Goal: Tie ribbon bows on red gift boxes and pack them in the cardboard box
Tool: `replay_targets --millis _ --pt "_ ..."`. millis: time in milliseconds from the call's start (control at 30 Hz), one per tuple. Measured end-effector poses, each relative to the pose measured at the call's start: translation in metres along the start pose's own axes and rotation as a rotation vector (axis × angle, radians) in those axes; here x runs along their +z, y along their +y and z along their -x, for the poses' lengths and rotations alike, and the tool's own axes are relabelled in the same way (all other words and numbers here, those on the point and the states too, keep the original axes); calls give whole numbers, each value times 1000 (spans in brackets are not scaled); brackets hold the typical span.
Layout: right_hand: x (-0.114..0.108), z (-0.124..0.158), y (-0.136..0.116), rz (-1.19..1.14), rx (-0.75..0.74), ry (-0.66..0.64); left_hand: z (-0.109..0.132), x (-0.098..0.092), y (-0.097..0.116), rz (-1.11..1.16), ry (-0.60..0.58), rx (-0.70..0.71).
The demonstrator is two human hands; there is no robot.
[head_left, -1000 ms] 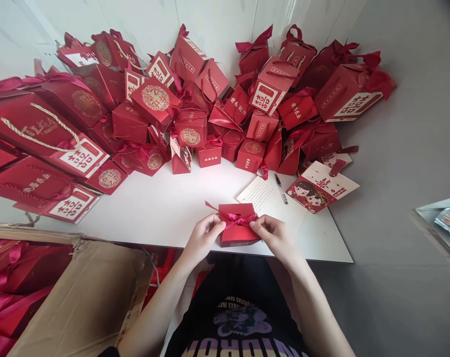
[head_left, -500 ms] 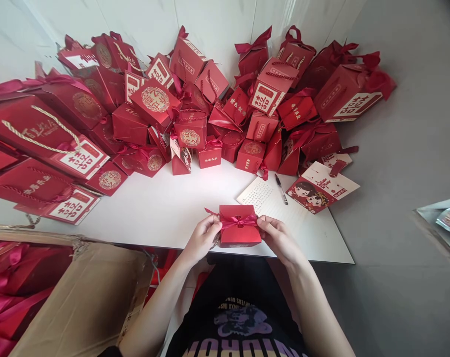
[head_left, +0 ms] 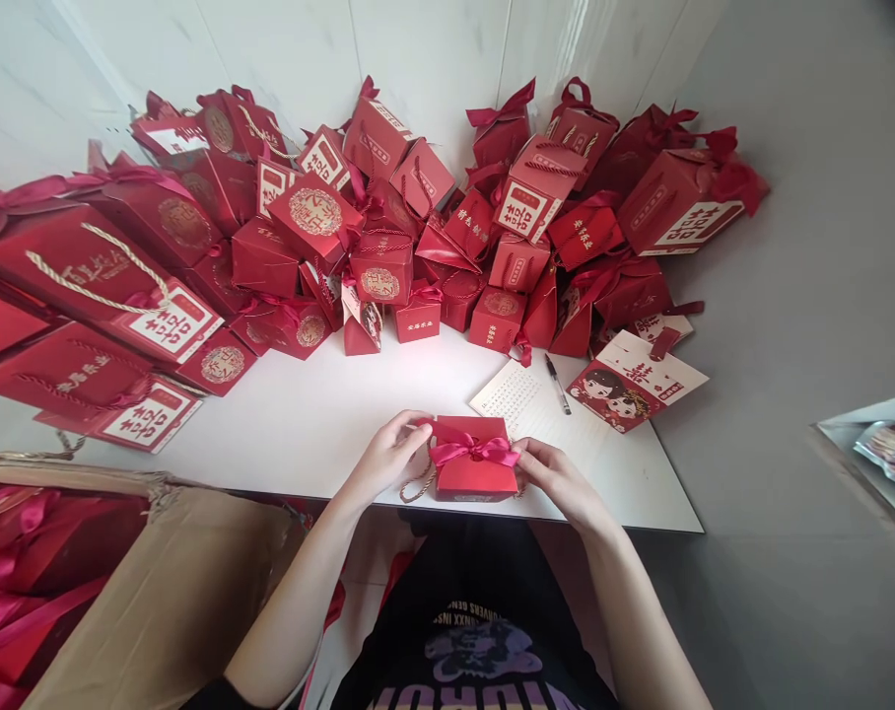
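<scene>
A small red gift box (head_left: 477, 483) sits near the table's front edge, with a pink-red ribbon (head_left: 477, 451) tied in a bow across its top. My left hand (head_left: 388, 456) is at the box's upper left corner, thumb and fingers closed on what looks like the ribbon's tail. At the right end of the bow, my right hand (head_left: 562, 478) pinches the ribbon between thumb and fingers. A twisted cord handle (head_left: 418, 487) hangs out at the box's left side, onto the table.
Many similar red boxes (head_left: 379, 273) are piled along the wall. Beyond the box lie a written notebook (head_left: 508, 394), a black pen (head_left: 557, 383) and a printed card box (head_left: 625, 390). An open cardboard carton (head_left: 173, 582) with red boxes stands at lower left.
The bow's loops stand fuller and wider. My left hand has moved left and up, off the bow's left end, and the cord handle now shows more. The right hand stays at the bow's right end.
</scene>
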State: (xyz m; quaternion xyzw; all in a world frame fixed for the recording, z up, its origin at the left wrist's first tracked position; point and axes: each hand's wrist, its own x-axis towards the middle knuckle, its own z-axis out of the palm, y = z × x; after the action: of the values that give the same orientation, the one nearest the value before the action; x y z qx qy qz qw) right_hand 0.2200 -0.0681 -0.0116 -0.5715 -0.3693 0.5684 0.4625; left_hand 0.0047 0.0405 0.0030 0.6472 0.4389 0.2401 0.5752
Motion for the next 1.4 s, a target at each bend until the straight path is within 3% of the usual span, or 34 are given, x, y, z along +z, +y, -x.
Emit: replay_targets --millis 200,367,633,800,1033,1200,1400 --pt "0 -6 2 -156 -7 55 -13 0 9 -37 -48 107" --pt "3 -7 3 -173 -49 -3 -27 2 13 -27 -117 169" --pt "-1 -14 -22 -139 -238 260 -47 10 19 -23 -154 190" --pt "9 -43 -41 -189 -276 194 -53 16 19 57 -136 136" --pt "17 -79 -38 -154 -130 27 -61 17 13 112 -146 108" --pt "13 -86 -26 -163 -18 -72 -67 20 6 213 -205 51" --pt "14 -87 -16 -169 19 -146 -67 16 8 139 -276 -36"
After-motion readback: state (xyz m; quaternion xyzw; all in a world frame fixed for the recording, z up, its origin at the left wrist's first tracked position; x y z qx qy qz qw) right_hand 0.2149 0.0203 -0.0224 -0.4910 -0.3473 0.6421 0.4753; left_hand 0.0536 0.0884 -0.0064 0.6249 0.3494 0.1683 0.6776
